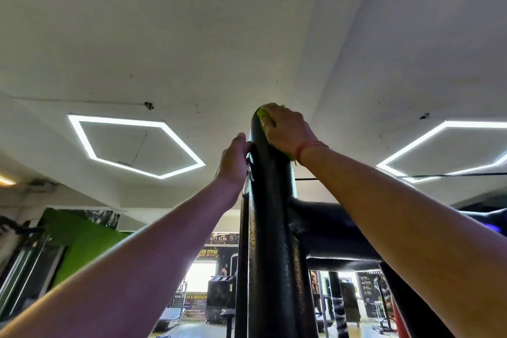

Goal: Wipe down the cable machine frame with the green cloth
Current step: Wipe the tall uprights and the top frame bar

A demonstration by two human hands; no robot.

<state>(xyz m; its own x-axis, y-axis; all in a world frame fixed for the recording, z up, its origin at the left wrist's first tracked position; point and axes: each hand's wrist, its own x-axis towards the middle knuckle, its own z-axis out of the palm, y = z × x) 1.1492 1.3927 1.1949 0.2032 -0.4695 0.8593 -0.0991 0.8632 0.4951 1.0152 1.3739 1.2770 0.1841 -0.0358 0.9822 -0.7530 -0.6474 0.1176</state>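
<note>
- Nearest, two bare forearms enter from the lower left and lower right corners of the frame and converge toward the centre, both reaching upward.
- Between them rises the black, speckled, round steel upright of the cable machine frame. Its long axis runs bottom to top through the middle of the frame and ends in a rounded cap just above centre.
- The left hand rests against the left flank of the upright, left of centre. Its fingers reach round the far side of the tube, and whether they clasp it cannot be told. It holds no cloth.
- The right hand, a red thread bracelet at the wrist, sits higher, on the cap itself. Its fingers curl over the bright green cleaning cloth and press it against the metal, with green showing at the fingertips and below the wrist.
- So the cloth lies at the very top of the upright, in the hand that is further up. Every unwiped length of tube in view lies below it, toward the bottom of the frame. My judgement is that the coming stroke should be drawn downward along that axis, while the left hand steadies.
- Behind, a black crossbeam branches right from the upright.
- Farthest, a white ceiling carries a hexagonal strip light at left.
</note>
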